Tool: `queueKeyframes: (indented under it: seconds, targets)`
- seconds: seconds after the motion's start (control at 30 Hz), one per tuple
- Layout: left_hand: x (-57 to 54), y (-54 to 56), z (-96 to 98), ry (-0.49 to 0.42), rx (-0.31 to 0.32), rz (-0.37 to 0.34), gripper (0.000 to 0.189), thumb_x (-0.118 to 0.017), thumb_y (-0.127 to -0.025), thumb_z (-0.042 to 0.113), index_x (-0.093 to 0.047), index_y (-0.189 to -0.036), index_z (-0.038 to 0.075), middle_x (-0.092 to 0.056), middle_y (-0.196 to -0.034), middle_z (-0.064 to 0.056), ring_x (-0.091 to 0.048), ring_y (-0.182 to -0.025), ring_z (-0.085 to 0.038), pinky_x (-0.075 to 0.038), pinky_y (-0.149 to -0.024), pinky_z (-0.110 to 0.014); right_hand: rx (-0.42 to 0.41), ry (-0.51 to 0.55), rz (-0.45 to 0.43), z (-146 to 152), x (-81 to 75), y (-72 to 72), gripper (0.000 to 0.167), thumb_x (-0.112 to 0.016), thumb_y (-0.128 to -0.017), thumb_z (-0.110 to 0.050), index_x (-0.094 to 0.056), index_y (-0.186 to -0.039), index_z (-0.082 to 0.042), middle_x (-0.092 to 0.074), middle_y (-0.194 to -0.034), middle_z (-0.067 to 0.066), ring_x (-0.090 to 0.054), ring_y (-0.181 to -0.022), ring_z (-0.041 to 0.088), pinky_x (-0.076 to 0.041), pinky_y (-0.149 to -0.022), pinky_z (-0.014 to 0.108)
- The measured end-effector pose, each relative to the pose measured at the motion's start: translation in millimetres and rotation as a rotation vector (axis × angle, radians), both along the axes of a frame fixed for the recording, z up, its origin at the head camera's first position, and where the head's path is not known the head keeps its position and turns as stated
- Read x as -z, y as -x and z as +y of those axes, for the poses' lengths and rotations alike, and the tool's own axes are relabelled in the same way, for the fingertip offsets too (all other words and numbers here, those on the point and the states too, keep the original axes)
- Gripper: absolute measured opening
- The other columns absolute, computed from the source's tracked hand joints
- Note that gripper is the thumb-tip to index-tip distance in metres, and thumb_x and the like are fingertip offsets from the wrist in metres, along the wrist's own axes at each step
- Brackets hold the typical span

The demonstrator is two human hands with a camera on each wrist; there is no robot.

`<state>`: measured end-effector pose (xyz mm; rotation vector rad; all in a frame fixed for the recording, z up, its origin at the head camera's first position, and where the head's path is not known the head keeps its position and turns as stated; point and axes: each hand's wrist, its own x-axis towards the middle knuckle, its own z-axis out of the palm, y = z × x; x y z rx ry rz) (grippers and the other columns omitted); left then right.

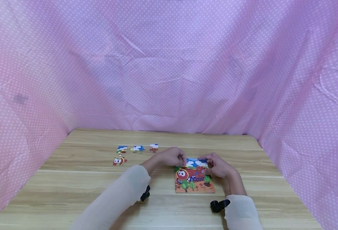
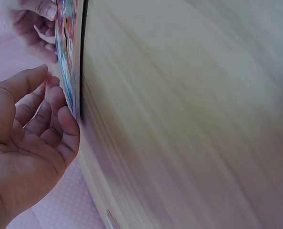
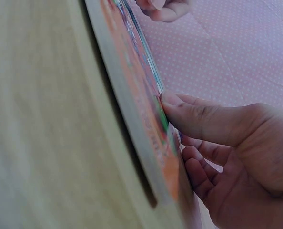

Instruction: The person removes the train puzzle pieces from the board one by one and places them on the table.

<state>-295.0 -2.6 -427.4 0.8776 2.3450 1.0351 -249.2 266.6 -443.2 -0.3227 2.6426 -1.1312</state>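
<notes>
- Head: A puzzle (image 1: 194,187) lies on the desk (image 1: 77,179) between left hand (image 1: 172,156) and right hand (image 1: 220,167); pieces (image 1: 138,149) sit apart, presumably for easy picking.
- Left wrist: Thumb and fingertips bunch beside the puzzle; whether they pinch anything, cannot tell.
- Right wrist: The right hand grips the puzzle's edge, likely steadying it.

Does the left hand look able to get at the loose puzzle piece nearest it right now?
Probably yes: only bare tabletop shows between the left hand and that loose piece, though its fingers are at the puzzle.
</notes>
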Motion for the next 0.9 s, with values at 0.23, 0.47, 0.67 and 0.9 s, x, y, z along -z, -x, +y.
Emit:
queueKeyframes:
  seconds: [0.23,0.47,0.67,0.9]
  targets:
    - [-1.3,-4.0,13.9,0.008,0.0,0.011,0.006,-0.077,-0.092,0.015,-0.072,-0.095,0.015,-0.068,-0.088,0.003,-0.06,-0.08,-0.011,-0.05,-0.075,-0.025,-0.004,0.004,-0.002,1.4,-1.5,-0.2,0.044,-0.076,-0.092,-0.009,-0.067,-0.133,-0.019,-0.047,-0.129,0.012,-0.043,-0.113,0.031,-0.038,-0.1,0.052]
    - [2.0,-7.5,26.6,0.054,-0.01,0.061,0.028,-0.087,-0.083,0.018,-0.07,-0.105,0.012,-0.067,-0.096,0.005,-0.06,-0.09,-0.008,-0.049,-0.084,-0.023,-0.021,0.009,0.004,1.6,-1.4,0.2,0.045,-0.077,-0.091,-0.009,-0.067,-0.134,-0.017,-0.047,-0.13,0.014,-0.043,-0.112,0.031,-0.038,-0.1,0.053]
    - [1.5,-9.8,28.9,0.115,0.005,0.086,0.043,-0.092,-0.078,0.023,-0.069,-0.112,0.011,-0.064,-0.099,0.006,-0.058,-0.092,-0.008,-0.049,-0.085,-0.023,-0.016,0.0,0.005,1.0,-0.4,0.4,0.045,-0.077,-0.091,-0.009,-0.067,-0.134,-0.017,-0.047,-0.132,0.014,-0.044,-0.114,0.032,-0.038,-0.103,0.055]
    - [3.2,-11.5,28.9,0.137,0.028,0.095,0.042,-0.093,-0.076,0.025,-0.069,-0.109,0.012,-0.064,-0.099,0.007,-0.058,-0.091,-0.006,-0.049,-0.086,-0.021,-0.003,0.009,-0.004,1.1,-0.7,0.6,0.045,-0.076,-0.091,-0.007,-0.067,-0.134,-0.018,-0.047,-0.129,0.012,-0.043,-0.114,0.031,-0.037,-0.104,0.055]
